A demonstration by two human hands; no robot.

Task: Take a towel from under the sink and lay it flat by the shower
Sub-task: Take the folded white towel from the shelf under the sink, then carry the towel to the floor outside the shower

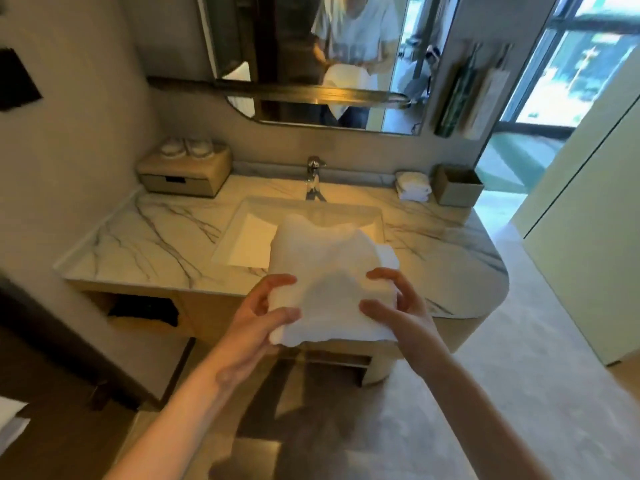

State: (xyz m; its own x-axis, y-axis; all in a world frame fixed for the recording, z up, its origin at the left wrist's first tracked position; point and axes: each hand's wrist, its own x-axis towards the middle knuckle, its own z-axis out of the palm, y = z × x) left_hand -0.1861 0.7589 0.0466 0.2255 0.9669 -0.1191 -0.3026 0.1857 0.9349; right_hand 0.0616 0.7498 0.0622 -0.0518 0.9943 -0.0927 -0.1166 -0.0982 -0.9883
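Note:
A folded white towel (pixel 329 271) is held in the air in front of the sink (pixel 242 244), above the vanity's front edge. My left hand (pixel 263 313) grips its near left corner, thumb on top. My right hand (pixel 394 303) holds the near right edge, fingers curled over the fold. The towel's far end hides part of the basin. Below the marble counter (pixel 138 244), an open shelf (pixel 145 310) holds something dark. The shower is not in view.
A tap (pixel 314 178) stands behind the basin. A drawer box with cups (pixel 185 171) sits back left; small folded towels (pixel 414 186) and a box (pixel 457 185) sit back right. A mirror (pixel 311 57) hangs above. Grey floor (pixel 519 393) extends right toward a doorway and windows.

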